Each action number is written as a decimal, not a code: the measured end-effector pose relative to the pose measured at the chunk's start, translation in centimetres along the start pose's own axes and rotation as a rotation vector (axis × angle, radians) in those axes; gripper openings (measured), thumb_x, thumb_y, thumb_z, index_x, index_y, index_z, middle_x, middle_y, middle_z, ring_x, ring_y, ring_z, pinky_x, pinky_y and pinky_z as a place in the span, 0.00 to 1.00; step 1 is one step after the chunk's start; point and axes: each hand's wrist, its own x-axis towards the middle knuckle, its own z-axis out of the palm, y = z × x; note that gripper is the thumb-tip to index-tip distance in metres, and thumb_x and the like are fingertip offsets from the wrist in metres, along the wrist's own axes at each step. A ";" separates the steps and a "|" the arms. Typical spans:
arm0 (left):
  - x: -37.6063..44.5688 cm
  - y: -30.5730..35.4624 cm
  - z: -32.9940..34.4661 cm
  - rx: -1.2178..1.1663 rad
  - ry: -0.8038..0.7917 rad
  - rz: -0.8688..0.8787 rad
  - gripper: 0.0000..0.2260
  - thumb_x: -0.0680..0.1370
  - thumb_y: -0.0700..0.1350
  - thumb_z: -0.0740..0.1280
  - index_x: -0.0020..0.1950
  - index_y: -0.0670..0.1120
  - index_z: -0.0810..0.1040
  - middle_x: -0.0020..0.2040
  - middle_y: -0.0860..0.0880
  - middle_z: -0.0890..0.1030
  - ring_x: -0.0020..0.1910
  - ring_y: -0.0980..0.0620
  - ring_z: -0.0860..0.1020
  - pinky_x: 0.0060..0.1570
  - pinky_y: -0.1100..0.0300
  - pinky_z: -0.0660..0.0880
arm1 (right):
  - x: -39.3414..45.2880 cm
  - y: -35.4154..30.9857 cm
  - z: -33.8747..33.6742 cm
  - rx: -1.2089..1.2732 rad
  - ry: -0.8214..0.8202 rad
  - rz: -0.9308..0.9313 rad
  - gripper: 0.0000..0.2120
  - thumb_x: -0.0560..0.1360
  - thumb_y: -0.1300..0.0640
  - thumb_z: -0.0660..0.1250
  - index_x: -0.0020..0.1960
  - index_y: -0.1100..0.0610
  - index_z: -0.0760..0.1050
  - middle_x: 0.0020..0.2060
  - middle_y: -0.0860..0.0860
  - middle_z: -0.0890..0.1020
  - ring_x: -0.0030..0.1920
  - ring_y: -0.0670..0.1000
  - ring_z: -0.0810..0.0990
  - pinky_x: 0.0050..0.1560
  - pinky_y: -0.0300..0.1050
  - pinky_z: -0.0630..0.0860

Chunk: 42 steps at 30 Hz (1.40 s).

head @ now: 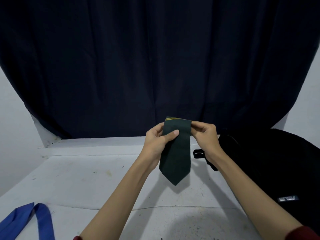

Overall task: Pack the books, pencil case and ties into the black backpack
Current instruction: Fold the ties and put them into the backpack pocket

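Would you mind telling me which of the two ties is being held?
The green tie, gripped by both hands; the blue tie lies untouched on the table.

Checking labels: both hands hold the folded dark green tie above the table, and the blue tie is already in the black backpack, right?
Not quite. The head view shows the blue fabric tie lying on the white table, not in the black fabric backpack. Both hands, left and right, do hold the folded dark green tie.

1 head-worn view looks forward and down, close over the table [103,179].
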 end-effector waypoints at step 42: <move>0.0 -1.9 -0.5 0.096 0.096 0.053 0.15 0.75 0.49 0.70 0.57 0.52 0.68 0.52 0.50 0.80 0.50 0.53 0.79 0.45 0.61 0.76 | 0.0 -4.7 2.2 0.082 0.074 0.092 0.03 0.74 0.62 0.70 0.43 0.56 0.80 0.38 0.50 0.84 0.38 0.45 0.83 0.39 0.37 0.80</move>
